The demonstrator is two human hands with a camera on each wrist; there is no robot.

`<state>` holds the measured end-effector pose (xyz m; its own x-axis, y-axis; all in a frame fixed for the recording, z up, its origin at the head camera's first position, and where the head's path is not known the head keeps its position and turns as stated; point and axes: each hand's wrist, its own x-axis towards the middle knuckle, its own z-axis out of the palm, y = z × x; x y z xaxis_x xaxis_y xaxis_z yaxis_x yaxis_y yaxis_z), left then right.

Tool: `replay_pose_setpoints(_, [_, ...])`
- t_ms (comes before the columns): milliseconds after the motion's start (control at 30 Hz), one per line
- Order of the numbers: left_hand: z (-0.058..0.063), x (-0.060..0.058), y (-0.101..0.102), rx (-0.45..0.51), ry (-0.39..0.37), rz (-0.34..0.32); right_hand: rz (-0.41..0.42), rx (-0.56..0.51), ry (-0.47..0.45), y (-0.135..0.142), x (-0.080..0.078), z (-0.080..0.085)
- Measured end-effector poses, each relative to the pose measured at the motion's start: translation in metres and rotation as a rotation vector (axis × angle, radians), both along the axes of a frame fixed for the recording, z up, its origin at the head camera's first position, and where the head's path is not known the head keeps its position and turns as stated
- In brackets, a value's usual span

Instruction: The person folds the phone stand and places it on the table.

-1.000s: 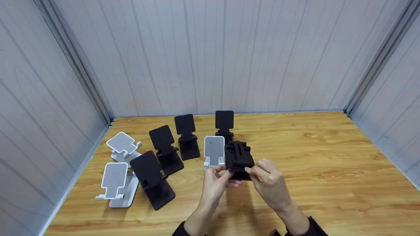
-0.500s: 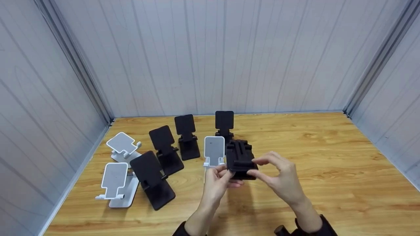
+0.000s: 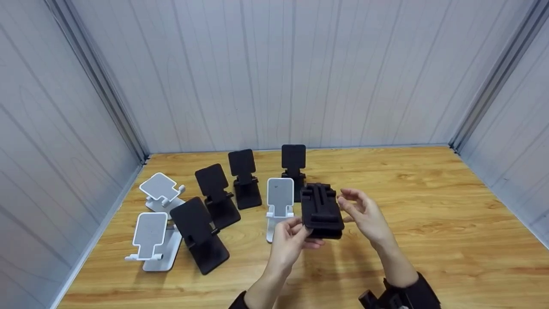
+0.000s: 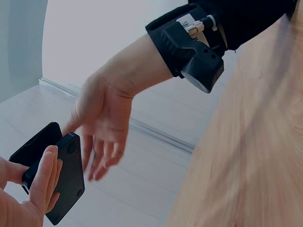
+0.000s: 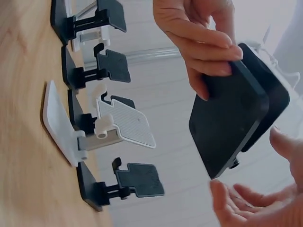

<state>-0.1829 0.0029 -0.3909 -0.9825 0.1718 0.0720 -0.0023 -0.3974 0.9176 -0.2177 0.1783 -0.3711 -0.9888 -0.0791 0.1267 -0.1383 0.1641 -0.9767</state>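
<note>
A black folded phone stand (image 3: pixel 321 208) is held up over the table, its two plates lying close together with a gap at the near end. My left hand (image 3: pixel 286 244) grips its near left corner, thumb on top and fingers spread under the base, as the right wrist view shows from below on the stand's plate (image 5: pixel 225 118). Beside the stand's right edge is my right hand (image 3: pixel 365 219), with fingers loosely bent and thumb apart. In the left wrist view the right hand (image 4: pixel 106 120) hangs by the far end of the stand with relaxed fingers.
An unfolded white phone stand (image 3: pixel 280 197) stands just left of the held one, with a black stand (image 3: pixel 293 156) behind it. Farther left are several unfolded stands, including a black one (image 3: pixel 199 236) and a white one (image 3: pixel 150 236). Panel walls (image 3: pixel 274 77) enclose the wooden table (image 3: pixel 429 206).
My right hand first pinched the folded stand's near edge, then let go and moved to its right side. The left hand has carried the stand slightly right.
</note>
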Motion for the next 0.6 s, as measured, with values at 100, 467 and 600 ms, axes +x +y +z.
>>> replay_pose_setpoints(100, [0.0, 0.0004, 0.0009, -0.001, 0.006, -0.003, 0.132, -0.032, -0.101, 0.0039, -0.0018, -0.0017])
replay_pose_setpoints(467, [0.0006, 0.0017, 0.0023, -0.027, 0.024, -0.006, 0.273, -0.196, -0.177, 0.0061, -0.004, -0.0032])
replay_pose_setpoints(600, [0.0026, 0.0033, 0.0014, -0.011, 0.021, -0.029, 0.251, -0.239, -0.166, 0.0066, -0.0036, -0.0029])
